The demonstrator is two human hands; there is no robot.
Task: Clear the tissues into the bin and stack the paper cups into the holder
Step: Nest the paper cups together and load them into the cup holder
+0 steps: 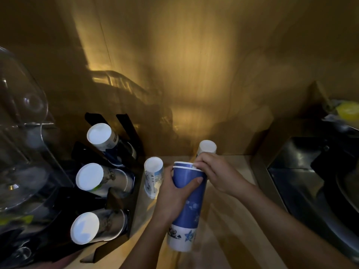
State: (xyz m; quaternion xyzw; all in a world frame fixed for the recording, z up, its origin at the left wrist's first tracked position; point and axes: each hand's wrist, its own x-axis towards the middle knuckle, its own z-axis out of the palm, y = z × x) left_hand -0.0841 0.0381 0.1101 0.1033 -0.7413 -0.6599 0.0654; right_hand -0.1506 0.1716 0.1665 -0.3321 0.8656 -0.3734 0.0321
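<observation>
A tall stack of blue paper cups (189, 208) is held upright over the wooden counter, rims up. My left hand (174, 193) wraps around its upper part. My right hand (213, 172) pinches the rim of the top cup. An upside-down stack of white printed cups (153, 176) stands just left of it, and another upside-down cup (207, 146) stands behind my right hand. The black cup holder (134, 195) on the left has three slanted slots, each with a stack of cups: top (102, 137), middle (91, 177), bottom (87, 228). No tissues are visible.
A clear plastic dome (21, 117) rises at the far left. A dark metal sink or bin area (303, 171) lies to the right, with something yellow (347, 111) at its back. A wooden wall (194, 74) closes the rear.
</observation>
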